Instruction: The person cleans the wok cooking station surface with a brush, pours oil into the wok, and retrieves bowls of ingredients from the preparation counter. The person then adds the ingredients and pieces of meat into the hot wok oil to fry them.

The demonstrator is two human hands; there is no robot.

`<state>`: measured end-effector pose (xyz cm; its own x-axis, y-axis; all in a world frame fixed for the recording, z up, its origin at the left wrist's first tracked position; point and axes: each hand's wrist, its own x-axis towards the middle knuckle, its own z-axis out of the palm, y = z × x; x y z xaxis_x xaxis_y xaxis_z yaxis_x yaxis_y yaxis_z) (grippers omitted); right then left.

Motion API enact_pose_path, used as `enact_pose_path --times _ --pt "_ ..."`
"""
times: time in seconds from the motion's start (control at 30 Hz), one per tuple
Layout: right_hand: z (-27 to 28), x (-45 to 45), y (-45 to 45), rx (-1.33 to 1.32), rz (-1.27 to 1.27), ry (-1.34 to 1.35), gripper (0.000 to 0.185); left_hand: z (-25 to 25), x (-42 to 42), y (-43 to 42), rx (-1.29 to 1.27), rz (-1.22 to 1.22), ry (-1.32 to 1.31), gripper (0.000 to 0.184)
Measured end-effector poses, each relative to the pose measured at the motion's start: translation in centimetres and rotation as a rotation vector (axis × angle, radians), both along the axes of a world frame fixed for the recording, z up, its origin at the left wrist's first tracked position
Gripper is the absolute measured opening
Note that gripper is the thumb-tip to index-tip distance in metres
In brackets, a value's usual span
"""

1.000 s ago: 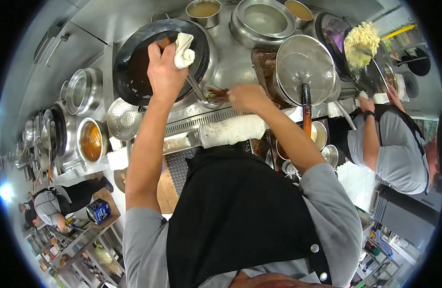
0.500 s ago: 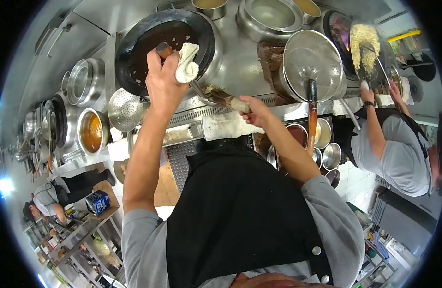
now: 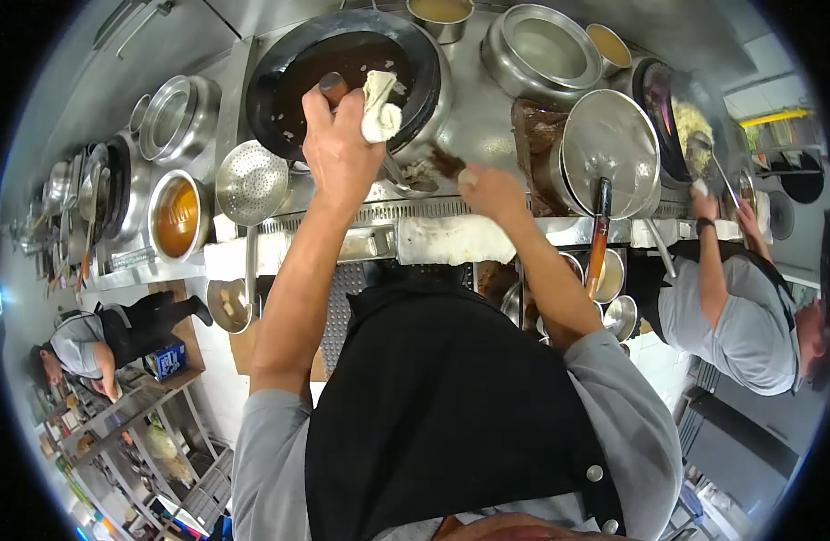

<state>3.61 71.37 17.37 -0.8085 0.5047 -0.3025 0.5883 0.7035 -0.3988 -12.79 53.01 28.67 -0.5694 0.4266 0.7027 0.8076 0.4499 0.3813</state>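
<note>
My left hand (image 3: 345, 158) is closed round the wooden handle (image 3: 333, 87) of a ladle, over the dark wok (image 3: 266, 68). A folded white cloth (image 3: 380, 108) sticks out between its thumb and fingers. The ladle's metal head (image 3: 417, 187) points down to the right, low over the stove counter, with pale scraps at it. My right hand (image 3: 494, 193) grips the pale butt of a brush, whose dark, blurred bristles (image 3: 446, 163) lie just right of the ladle head. Whether bristles and ladle touch, I cannot tell. Brown liquid with pale flecks fills the wok.
A perforated skimmer (image 3: 252, 183) and a pot of orange liquid (image 3: 177, 216) stand left. To the right, a wide strainer (image 3: 611, 149) rests with its handle over the edge. A white towel (image 3: 456, 240) lies along the front. A co-worker (image 3: 735, 288) works at another wok.
The view has shifted slightly. My right hand has turned the brush, its bristles now right of the ladle head. The co-worker's food, in the air before, is back in the wok.
</note>
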Motion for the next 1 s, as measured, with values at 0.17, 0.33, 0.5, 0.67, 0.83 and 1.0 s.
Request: enact_pose_path --times 0.17,0.33,0.5,0.67,0.83,1.0 --pt "-1.9 -4.2 1.0 0.095 0.126 -0.106 0.027 -0.5 -0.5 0.5 0.036 0.008 -0.005 0.047" --pt "0.8 -3.8 -3.0 0.243 0.463 -0.163 0.026 -0.1 -1.0 0.3 0.024 -0.067 -0.014 0.045" --pt "2.9 1.5 -1.2 0.218 0.223 -0.057 0.028 0.0 -3.2 -2.3 0.009 -0.152 -0.033 0.042" --pt "-0.8 0.9 -2.0 0.155 0.228 -0.330 0.030 0.2 -3.5 -2.6 -0.018 -0.231 -0.021 0.042" --pt "0.5 -0.1 -4.8 0.117 0.241 -0.223 0.030 0.0 -3.3 -2.7 -0.007 -0.183 0.033 0.042" --pt "-2.7 -1.6 -3.0 0.139 0.165 -0.214 0.028 -0.6 -3.0 -2.4 0.048 -0.141 0.006 0.046"
